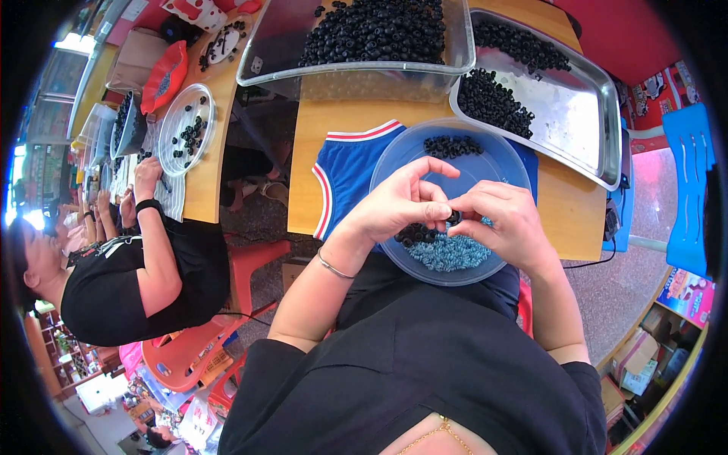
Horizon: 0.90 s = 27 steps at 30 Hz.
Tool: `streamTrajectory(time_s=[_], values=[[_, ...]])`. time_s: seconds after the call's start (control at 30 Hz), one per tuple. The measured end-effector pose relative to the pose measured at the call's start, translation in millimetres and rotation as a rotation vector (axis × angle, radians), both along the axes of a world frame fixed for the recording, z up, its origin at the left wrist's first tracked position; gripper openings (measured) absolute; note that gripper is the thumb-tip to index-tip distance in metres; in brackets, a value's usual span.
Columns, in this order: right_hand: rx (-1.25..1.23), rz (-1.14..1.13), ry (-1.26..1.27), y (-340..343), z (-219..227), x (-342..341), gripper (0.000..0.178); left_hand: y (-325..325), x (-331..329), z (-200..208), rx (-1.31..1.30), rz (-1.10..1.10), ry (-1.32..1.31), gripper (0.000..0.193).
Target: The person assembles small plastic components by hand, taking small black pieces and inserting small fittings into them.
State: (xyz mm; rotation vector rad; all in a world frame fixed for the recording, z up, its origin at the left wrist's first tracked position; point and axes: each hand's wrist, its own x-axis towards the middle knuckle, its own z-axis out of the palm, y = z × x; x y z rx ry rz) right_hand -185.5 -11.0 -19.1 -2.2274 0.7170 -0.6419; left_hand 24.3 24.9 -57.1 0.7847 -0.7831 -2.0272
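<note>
My right hand [506,218] pinches a small round black piece [453,218] between thumb and fingers. Against it are the closed thumb and fingertips of my left hand [396,203]; whatever lies between them is hidden. Both hands are over a round translucent plastic tub [500,163]. Inside it, a heap of small light-blue coil-like pieces [453,254] lies on the near side. Loose black pieces [453,146] sit at the tub's far side, with another cluster partly under my left hand.
A clear bin [265,45] heaped with black pieces and a metal tray [572,114] with more stand behind the tub. Blue cloth [349,171] lies on the wooden table [318,121]. To the left, another person [144,280] works at a table with a round lid [171,121]. A blue chair [686,182] is at right.
</note>
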Motion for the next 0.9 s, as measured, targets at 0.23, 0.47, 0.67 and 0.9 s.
streamTrajectory(time_s=[0.23, 0.47, 0.67, 0.9], values=[[0.007, -0.062, -0.09, 5, -4, 3, 0.023, -9, 2, 12, -0.074, -0.041, -0.104, 0.053], [0.142, -0.12, -0.135, 3, -7, 4, 0.026, -21, 5, 25, -0.158, 0.005, -0.139, 0.038], [0.056, 0.012, 0.022, 3, -37, 7, 0.022, -60, 38, 82, -0.613, 0.464, -0.558, 0.01], [-0.102, 0.075, 0.326, 16, -43, 19, 0.015, -47, 34, 101, -1.131, 0.556, -1.249, 0.019]])
